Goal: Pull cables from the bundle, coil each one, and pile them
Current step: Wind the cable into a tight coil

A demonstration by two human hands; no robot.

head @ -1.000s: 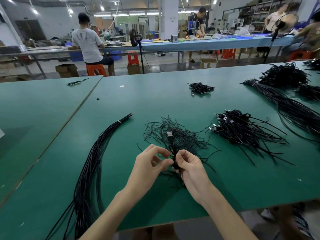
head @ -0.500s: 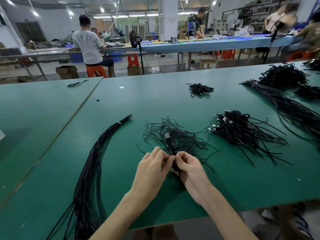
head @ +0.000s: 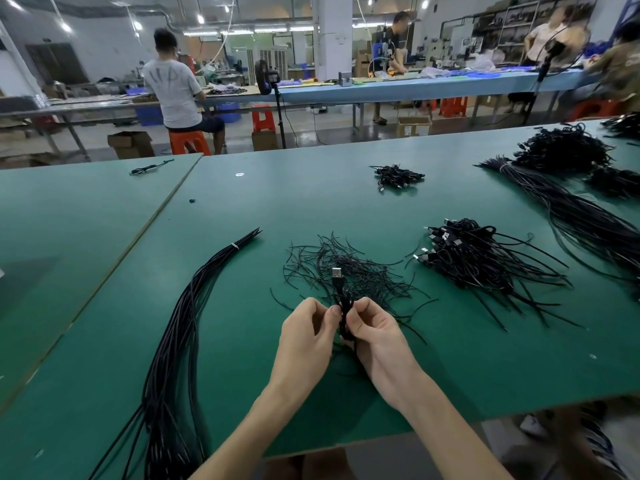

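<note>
My left hand (head: 306, 336) and my right hand (head: 375, 336) meet over the green table (head: 242, 209) and together pinch a coiled black cable (head: 343, 306). Its silver USB plug (head: 336, 273) sticks up above my fingers. A long bundle of straight black cables (head: 183, 323) lies to my left, tied near its far tip. A heap of thin black twist ties (head: 346, 268) is just behind my hands. A pile of coiled cables (head: 471, 254) lies to the right of the ties.
A small cable pile (head: 396, 175) lies farther back, and a second long bundle (head: 581, 216) with a large heap (head: 561, 148) is at the far right. The table's near edge runs just below my forearms. People work at benches beyond.
Both hands stay together on the coiled cable, with only small finger shifts. The plug end now stands a little straighter above them.
</note>
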